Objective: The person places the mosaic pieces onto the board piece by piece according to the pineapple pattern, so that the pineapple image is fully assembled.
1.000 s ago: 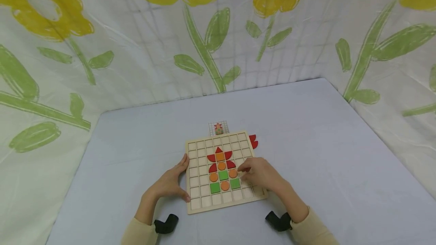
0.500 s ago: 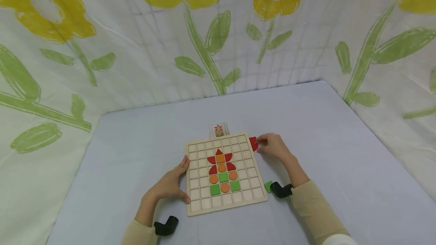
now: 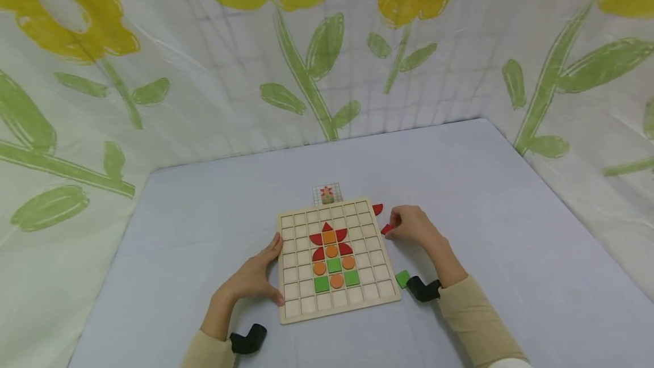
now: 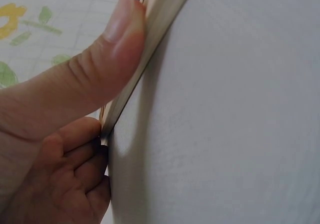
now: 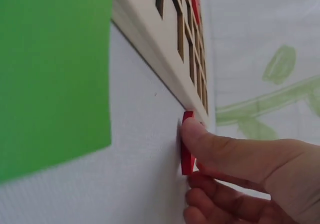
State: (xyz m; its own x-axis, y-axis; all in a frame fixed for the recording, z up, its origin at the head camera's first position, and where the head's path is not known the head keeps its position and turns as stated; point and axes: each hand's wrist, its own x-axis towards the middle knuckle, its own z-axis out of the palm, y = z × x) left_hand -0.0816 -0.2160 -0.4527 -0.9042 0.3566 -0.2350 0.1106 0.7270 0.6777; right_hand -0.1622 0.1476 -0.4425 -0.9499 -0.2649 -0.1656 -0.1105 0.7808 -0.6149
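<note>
My left hand (image 3: 252, 274) is spread along the left edge of a gridded wooden board (image 3: 293, 306), fingers farther up and thumb near the lower corner; the left wrist view shows its thumb (image 4: 107, 59) pressing the board's side. Beside the board's right edge, my right hand (image 3: 413, 225) pinches a red tile (image 3: 386, 229), seen edge-on in the right wrist view between thumb and fingers. Another red tile (image 3: 377, 209) lies partly beside the board's upper right corner. Red, orange and green tiles form a pattern in the board's middle, including an orange square (image 3: 329, 237) and a green square (image 3: 334, 265).
A small pattern card (image 3: 335, 188) lies behind the board. A loose green square tile (image 3: 402, 279) sits by the board's lower right edge, near the black wrist mount (image 3: 425, 289). A flower-printed curtain (image 3: 204, 72) stands behind the pale table (image 3: 204, 203).
My right hand has left the board, reached the red tiles on its right, taken one and drawn it slightly nearer. The green tile beside the board came into sight. My left hand stayed put.
</note>
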